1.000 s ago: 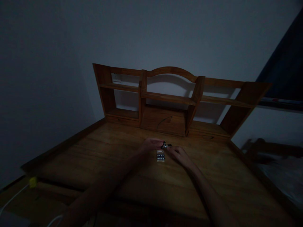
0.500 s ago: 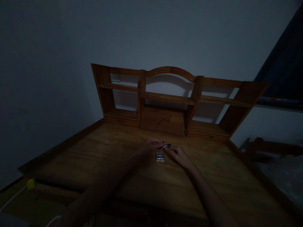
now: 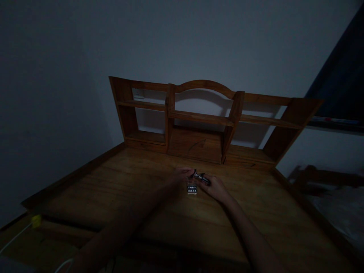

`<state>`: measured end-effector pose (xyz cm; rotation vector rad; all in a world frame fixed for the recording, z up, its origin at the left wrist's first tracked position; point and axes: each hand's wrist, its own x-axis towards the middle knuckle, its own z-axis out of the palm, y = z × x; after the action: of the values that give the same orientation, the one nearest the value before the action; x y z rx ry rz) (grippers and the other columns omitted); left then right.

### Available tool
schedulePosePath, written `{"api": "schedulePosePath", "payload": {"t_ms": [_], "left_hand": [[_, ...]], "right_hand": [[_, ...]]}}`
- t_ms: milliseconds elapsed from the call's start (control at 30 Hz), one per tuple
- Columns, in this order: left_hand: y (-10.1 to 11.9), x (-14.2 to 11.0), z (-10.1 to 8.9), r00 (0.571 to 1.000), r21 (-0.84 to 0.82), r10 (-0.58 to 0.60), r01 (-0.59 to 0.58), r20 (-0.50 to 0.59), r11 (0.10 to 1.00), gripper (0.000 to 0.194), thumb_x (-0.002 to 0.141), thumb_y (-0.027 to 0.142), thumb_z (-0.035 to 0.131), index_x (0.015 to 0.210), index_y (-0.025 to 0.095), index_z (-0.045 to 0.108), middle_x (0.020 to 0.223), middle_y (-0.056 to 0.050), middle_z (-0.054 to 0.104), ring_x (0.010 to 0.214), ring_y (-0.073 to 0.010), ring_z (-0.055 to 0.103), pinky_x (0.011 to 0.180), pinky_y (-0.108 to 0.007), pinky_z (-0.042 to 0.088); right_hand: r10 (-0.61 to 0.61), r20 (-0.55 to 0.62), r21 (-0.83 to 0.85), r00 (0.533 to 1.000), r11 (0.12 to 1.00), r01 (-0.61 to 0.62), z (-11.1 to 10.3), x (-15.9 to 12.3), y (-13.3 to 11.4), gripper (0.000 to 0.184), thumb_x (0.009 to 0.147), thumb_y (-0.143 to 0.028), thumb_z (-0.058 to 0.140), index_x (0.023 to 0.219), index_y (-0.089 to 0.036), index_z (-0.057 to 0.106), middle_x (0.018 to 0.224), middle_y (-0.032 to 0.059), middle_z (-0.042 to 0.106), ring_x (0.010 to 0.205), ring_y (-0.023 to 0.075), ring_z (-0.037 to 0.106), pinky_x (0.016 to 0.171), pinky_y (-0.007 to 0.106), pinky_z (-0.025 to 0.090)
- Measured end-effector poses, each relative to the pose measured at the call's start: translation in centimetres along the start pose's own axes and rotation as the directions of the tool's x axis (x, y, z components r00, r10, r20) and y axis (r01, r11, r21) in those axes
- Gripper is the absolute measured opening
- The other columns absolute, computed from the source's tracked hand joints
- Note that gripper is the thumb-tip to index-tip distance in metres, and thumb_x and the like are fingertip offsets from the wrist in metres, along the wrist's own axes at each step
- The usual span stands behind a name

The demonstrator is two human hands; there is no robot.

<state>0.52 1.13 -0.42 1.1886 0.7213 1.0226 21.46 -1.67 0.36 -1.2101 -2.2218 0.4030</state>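
Note:
The room is dim. Both my hands meet over the middle of a wooden desk (image 3: 142, 201). My left hand (image 3: 182, 175) pinches the shiny end of a small dark metal tool (image 3: 200, 176). My right hand (image 3: 214, 186) is curled round the tool's dark handle end. Just below the tool, between my hands, a small flat pack (image 3: 192, 189) with rows of light pieces lies on the desk. What the tool is exactly I cannot make out.
A wooden shelf unit (image 3: 204, 121) with open compartments stands along the back of the desk against a pale wall. A raised wooden rim runs down the desk's left side. A white cable with a yellow piece (image 3: 36, 221) lies at the lower left. Dark furniture sits at the right.
My right hand has closed in round the tool's handle, which now tilts down to the right. The view has shifted slightly; my left hand stays in place.

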Motion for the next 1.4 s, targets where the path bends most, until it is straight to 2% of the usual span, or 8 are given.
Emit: {"api": "schedulePosePath", "payload": {"t_ms": [133, 400, 633, 800, 1000, 1133, 1300, 1400], "left_hand": [[0.2, -0.3, 0.1, 0.999, 0.045, 0.026, -0.028, 0.042, 0.999, 0.044, 0.069, 0.052, 0.072, 0.085, 0.012, 0.07, 0.081, -0.009, 0.068, 0.072, -0.0171, 0.063, 0.073, -0.03, 0.049], [-0.4, 0.1, -0.2, 1.0, 0.07, 0.014, -0.016, 0.026, 0.997, 0.046, 0.066, 0.054, 0.073, 0.084, 0.012, 0.071, 0.082, -0.01, 0.07, 0.073, -0.0179, 0.064, 0.073, -0.03, 0.05], [-0.4, 0.2, -0.4, 0.998, 0.065, -0.026, 0.022, 0.058, 0.998, 0.05, 0.065, 0.053, 0.074, 0.091, 0.011, 0.071, 0.09, -0.012, 0.07, 0.076, -0.0191, 0.065, 0.077, -0.032, 0.051], [-0.3, 0.0, -0.2, 0.998, 0.051, -0.007, 0.004, 0.059, 0.999, 0.048, 0.068, 0.052, 0.073, 0.094, 0.011, 0.07, 0.091, -0.012, 0.069, 0.077, -0.0185, 0.064, 0.076, -0.031, 0.051], [-0.5, 0.0, -0.2, 0.999, 0.053, -0.016, 0.014, 0.035, 0.998, 0.047, 0.067, 0.05, 0.074, 0.096, 0.013, 0.07, 0.094, -0.011, 0.069, 0.077, -0.0193, 0.065, 0.073, -0.032, 0.052], [-0.2, -0.4, 0.0, 0.999, 0.053, 0.012, -0.015, 0.047, 0.999, 0.044, 0.072, 0.049, 0.07, 0.098, 0.013, 0.07, 0.097, -0.011, 0.069, 0.084, -0.021, 0.064, 0.077, -0.033, 0.051], [0.2, -0.7, 0.1, 0.997, 0.028, -0.006, 0.004, 0.079, 1.0, 0.045, 0.073, 0.047, 0.07, 0.103, 0.013, 0.068, 0.104, -0.013, 0.068, 0.089, -0.0224, 0.065, 0.081, -0.035, 0.052], [0.1, -0.6, 0.1, 0.998, -0.03, -0.006, 0.008, 0.064, 0.999, 0.048, 0.068, 0.044, 0.076, 0.104, 0.013, 0.067, 0.105, -0.013, 0.068, 0.089, -0.0232, 0.065, 0.081, -0.038, 0.052]], "right_hand": [[0.027, 0.001, 0.007, 1.0, 1.0, -0.027, -0.4, 0.0, -0.7, 0.038, 0.086, -0.052, 0.051, 0.089, -0.019, 0.068, 0.074, 0.0034, 0.068, 0.067, 0.0182, 0.061, 0.061, 0.024, 0.04], [0.08, -0.008, 0.051, 0.997, 0.996, -0.08, -1.0, -0.3, -1.6, 0.044, 0.084, -0.058, 0.051, 0.091, -0.02, 0.071, 0.075, 0.0057, 0.071, 0.072, 0.0223, 0.064, 0.062, 0.026, 0.041], [0.044, 0.001, 0.069, 0.999, 0.997, -0.044, -1.2, -0.3, -1.7, 0.048, 0.092, -0.055, 0.039, 0.094, -0.02, 0.071, 0.086, 0.0061, 0.073, 0.079, 0.0229, 0.066, 0.07, 0.027, 0.043], [0.006, 0.01, 0.094, 1.0, 0.996, -0.007, -1.4, -0.2, -1.7, 0.049, 0.095, -0.053, 0.032, 0.096, -0.021, 0.07, 0.091, 0.0048, 0.073, 0.085, 0.023, 0.067, 0.074, 0.028, 0.043], [0.021, 0.019, 0.072, 1.0, 0.997, -0.022, -1.3, -0.1, -1.6, 0.051, 0.095, -0.053, 0.031, 0.094, -0.021, 0.071, 0.092, 0.0059, 0.073, 0.085, 0.0229, 0.067, 0.075, 0.028, 0.044], [0.015, 0.019, 0.081, 1.0, 0.997, -0.017, -1.2, -0.2, -1.7, 0.048, 0.094, -0.054, 0.035, 0.099, -0.022, 0.071, 0.094, 0.0055, 0.073, 0.084, 0.0224, 0.067, 0.073, 0.027, 0.044], [0.028, 0.01, 0.065, 1.0, 0.997, -0.029, -1.2, -0.2, -1.7, 0.048, 0.092, -0.055, 0.038, 0.096, -0.02, 0.071, 0.085, 0.0044, 0.073, 0.075, 0.0213, 0.066, 0.068, 0.027, 0.043], [0.047, -0.012, 0.046, 0.999, 0.998, -0.047, -1.2, -0.2, -1.6, 0.049, 0.091, -0.056, 0.038, 0.092, -0.02, 0.072, 0.078, 0.0044, 0.072, 0.069, 0.021, 0.065, 0.065, 0.027, 0.042]]}}
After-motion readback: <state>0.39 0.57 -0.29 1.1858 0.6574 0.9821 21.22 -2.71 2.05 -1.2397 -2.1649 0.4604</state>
